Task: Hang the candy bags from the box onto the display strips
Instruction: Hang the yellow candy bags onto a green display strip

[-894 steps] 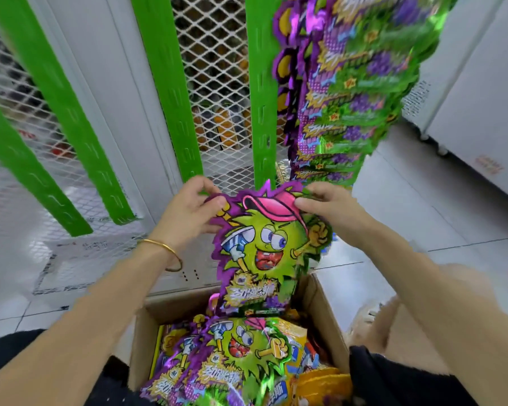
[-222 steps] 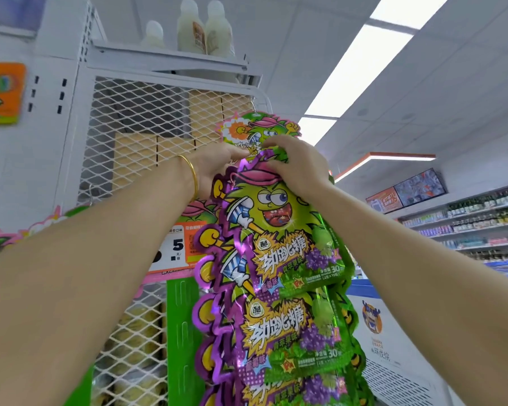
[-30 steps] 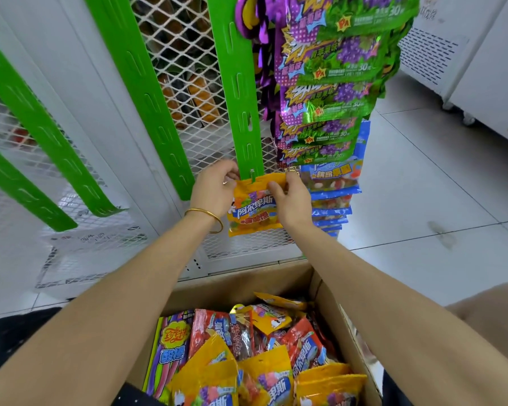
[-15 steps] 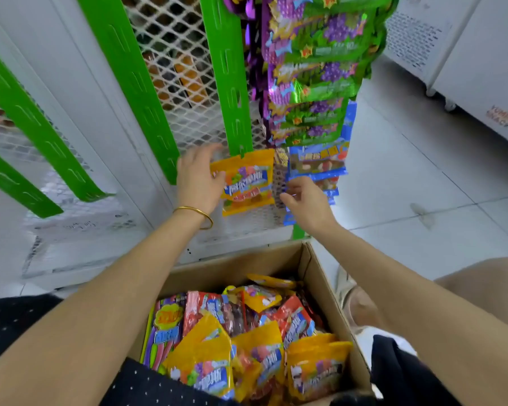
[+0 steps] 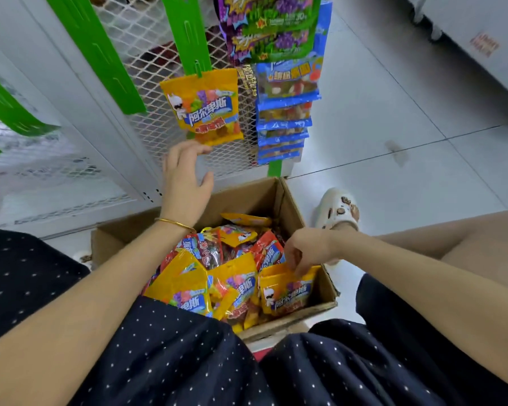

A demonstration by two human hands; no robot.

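Observation:
A yellow candy bag hangs from the lowest hook of a green display strip on the mesh panel. My left hand hovers just below it, fingers relaxed and holding nothing. The cardboard box sits on the floor between my knees, full of yellow and red candy bags. My right hand reaches down into the box's right side. Its fingertips pinch the top edge of another yellow bag that stands against the box wall.
To the right, a neighbouring strip carries green-and-purple bags with blue bags beneath. Empty green strips hang to the left. My foot in a white clog is beside the box. A white cabinet stands at the far right.
Both hands have let go of the hung yellow bag. My left hand dropped just below it and my right hand went down into the box onto another yellow bag.

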